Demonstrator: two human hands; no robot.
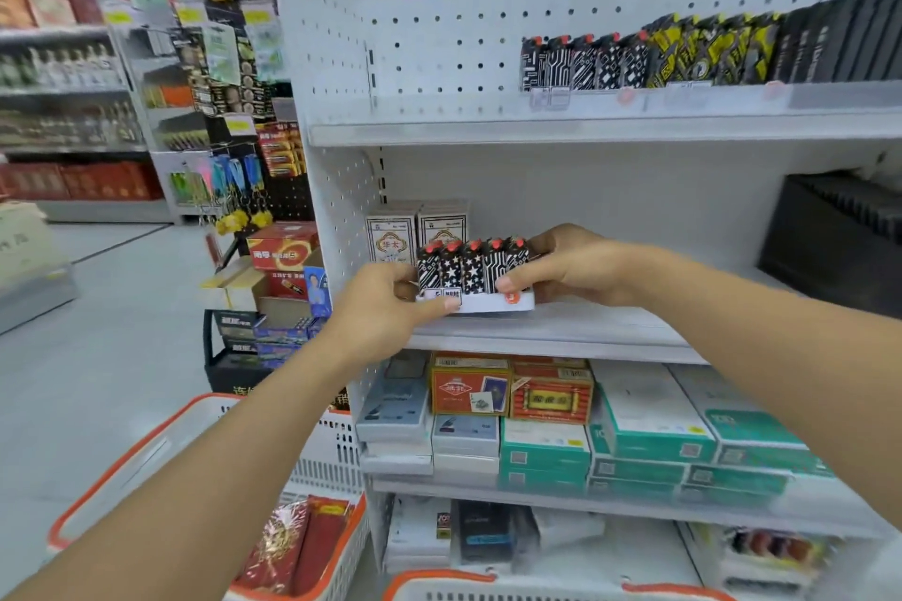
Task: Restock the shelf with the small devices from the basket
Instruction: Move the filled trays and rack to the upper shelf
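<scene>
As two hands (385,307) hold, five devices (471,266), one tray (488,303)

Tray of small devices (472,273) on the middle shelf (561,332), before two boxes (417,227). Left hand (385,307) at its left end, right hand (571,266) at its right. Basket (205,478) below, left of the shelf

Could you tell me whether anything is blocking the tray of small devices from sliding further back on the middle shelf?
Two white boxes stand behind the tray, toward its left; behind its right part nothing visible blocks.

Red box (280,251) reads "南孚"; white box (392,234) "华太".
</scene>
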